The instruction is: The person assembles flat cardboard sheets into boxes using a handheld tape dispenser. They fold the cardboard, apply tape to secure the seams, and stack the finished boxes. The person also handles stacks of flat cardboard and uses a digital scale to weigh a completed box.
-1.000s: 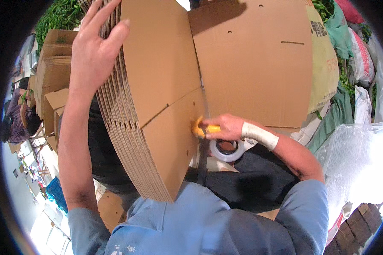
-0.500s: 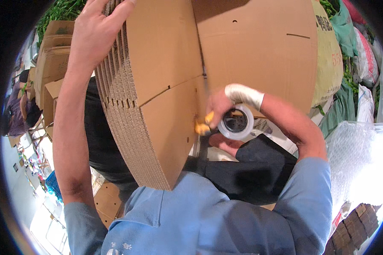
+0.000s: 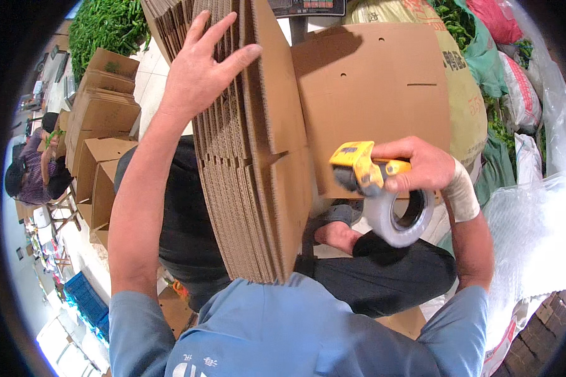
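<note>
Flattened cardboard boxes [image 3: 277, 182] stand on edge as a thick stack in front of my body, leaning against my legs. My left hand [image 3: 201, 75] lies over the stack's upper edges, its fingers spread and thumb pointing right. To the right of the stack, my right hand [image 3: 421, 163], with a pale wrap at the wrist, grips the handle of a yellow tape dispenser [image 3: 358, 160]. A wide roll of clear tape [image 3: 374, 217] hangs below the handle. The dispenser is apart from the cardboard stack.
Beyond the dispenser lies a flat cardboard sheet [image 3: 371, 94] against a yellow sack [image 3: 468, 119]. More sacks [image 3: 519, 94] and clear plastic wrap [image 3: 528, 232] are on the right. Open boxes [image 3: 104, 113], green peppers [image 3: 107, 31] and a seated person [image 3: 34, 160] are at left.
My right hand has drawn the tape dispenser away from the stack, rightward. The stack has swung, showing more of its edges, and my left hand has shifted right with its fingers spread.
</note>
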